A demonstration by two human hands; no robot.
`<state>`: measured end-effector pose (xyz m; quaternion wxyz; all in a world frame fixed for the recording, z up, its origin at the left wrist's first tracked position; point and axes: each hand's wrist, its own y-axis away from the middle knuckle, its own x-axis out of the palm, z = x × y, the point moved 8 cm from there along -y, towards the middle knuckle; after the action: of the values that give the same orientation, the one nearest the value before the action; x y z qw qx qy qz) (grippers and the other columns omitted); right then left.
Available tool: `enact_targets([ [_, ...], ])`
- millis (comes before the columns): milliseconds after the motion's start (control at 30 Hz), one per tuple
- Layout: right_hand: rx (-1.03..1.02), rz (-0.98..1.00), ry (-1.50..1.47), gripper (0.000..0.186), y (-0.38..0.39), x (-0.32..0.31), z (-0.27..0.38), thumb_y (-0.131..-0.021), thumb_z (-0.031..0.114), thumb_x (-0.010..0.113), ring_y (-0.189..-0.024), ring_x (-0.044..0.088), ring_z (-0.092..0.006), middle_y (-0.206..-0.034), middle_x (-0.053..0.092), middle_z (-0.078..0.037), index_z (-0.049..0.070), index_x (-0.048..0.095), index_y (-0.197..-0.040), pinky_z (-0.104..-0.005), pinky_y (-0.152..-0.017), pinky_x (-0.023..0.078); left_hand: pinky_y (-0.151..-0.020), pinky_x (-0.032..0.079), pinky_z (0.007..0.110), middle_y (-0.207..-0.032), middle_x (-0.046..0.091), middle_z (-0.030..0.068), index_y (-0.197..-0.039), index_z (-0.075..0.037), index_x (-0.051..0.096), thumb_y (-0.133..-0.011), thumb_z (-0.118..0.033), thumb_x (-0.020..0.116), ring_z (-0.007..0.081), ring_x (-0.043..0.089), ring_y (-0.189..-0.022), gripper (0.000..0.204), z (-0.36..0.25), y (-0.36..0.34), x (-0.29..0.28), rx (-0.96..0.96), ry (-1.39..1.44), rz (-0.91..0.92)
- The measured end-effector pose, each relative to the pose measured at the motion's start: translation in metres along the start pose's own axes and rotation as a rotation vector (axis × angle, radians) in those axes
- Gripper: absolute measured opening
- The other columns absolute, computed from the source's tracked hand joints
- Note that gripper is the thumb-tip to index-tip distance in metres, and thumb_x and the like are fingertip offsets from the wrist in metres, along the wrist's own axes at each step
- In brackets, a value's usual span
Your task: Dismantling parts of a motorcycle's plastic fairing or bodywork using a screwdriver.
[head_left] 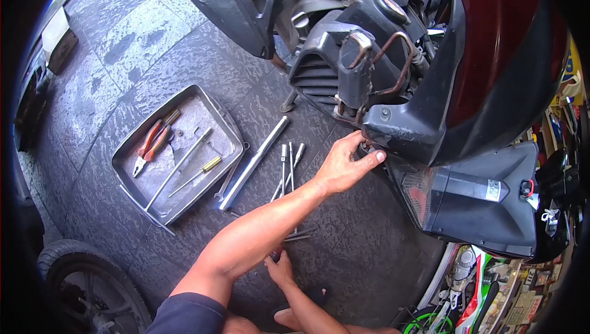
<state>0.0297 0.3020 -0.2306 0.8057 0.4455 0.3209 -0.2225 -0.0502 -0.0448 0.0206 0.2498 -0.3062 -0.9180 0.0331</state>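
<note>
My left hand (347, 165) reaches to the black lower edge of the motorcycle's fairing (405, 134), fingers curled at its underside; whatever they grip is hidden. Below my left forearm, my right hand (281, 267) is closed on a small red-and-black object (275, 254), partly hidden by that arm. A metal tray (126, 186) on the floor holds orange-handled pliers (150, 140), a yellow-handled screwdriver (211, 163) and a long metal rod (184, 162). Beside it lie a silver tube (255, 162), several socket wrenches (291, 162) and a spanner (224, 188).
A detached black panel (473, 202) lies at right under the fairing. A wheel (86, 278) is at lower left, a green-rimmed bike (455, 285) and cluttered boxes at lower right. Another black panel (227, 2) hangs at the top; a pale object (58, 39) sits at far left.
</note>
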Motion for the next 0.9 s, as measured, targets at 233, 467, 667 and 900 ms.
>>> enact_targets([
  [233, 0.075, 0.074, -0.051, 0.044, -0.001, -0.001, -0.002, -0.083, 0.024, 0.069, -0.077, 0.067, -0.0242, -0.080, 0.067, -0.013, -0.004, 0.054, -0.112, -0.0362, -0.077, 0.050, -0.096, 0.043, 0.035, -0.108, 0.067, 0.0090, -0.113, -0.001, 0.063, -0.090, -0.027, 0.068, 0.0183, 0.059, -0.104, 0.035, 0.013, -0.005, 0.006, -0.096, 0.203, 0.142],
  [467, 0.016, 0.091, -0.003, 0.047, -0.001, -0.010, 0.010, -0.082, 0.027, 0.069, -0.086, 0.068, -0.0287, -0.083, 0.069, -0.015, -0.003, 0.054, -0.115, -0.0386, -0.085, 0.049, -0.095, 0.044, 0.038, -0.109, 0.067, 0.0128, -0.113, 0.000, 0.063, -0.091, -0.032, 0.067, 0.0229, 0.060, -0.107, 0.038, 0.011, 0.000, 0.002, 0.019, 0.008, 0.158],
  [667, 0.070, 0.158, -0.016, 0.051, -0.008, -0.006, 0.003, -0.082, 0.029, 0.068, -0.088, 0.069, -0.0305, -0.086, 0.070, -0.017, -0.005, 0.054, -0.117, -0.0400, -0.086, 0.049, -0.087, 0.047, 0.035, -0.097, 0.065, 0.0116, -0.098, 0.001, 0.065, -0.090, -0.031, 0.068, 0.0195, 0.061, -0.096, 0.033, 0.025, 0.011, -0.001, -0.203, -0.015, 0.055],
  [900, 0.043, 0.132, -0.024, 0.050, -0.013, -0.006, 0.003, -0.082, 0.032, 0.069, -0.085, 0.069, -0.0303, -0.084, 0.069, -0.018, -0.006, 0.056, -0.113, -0.0398, -0.082, 0.051, -0.058, 0.036, 0.023, -0.072, 0.053, -0.0037, -0.089, -0.001, 0.063, -0.092, -0.028, 0.066, 0.0048, 0.044, -0.065, 0.027, 0.010, 0.013, -0.005, -0.048, -0.032, -0.024],
])
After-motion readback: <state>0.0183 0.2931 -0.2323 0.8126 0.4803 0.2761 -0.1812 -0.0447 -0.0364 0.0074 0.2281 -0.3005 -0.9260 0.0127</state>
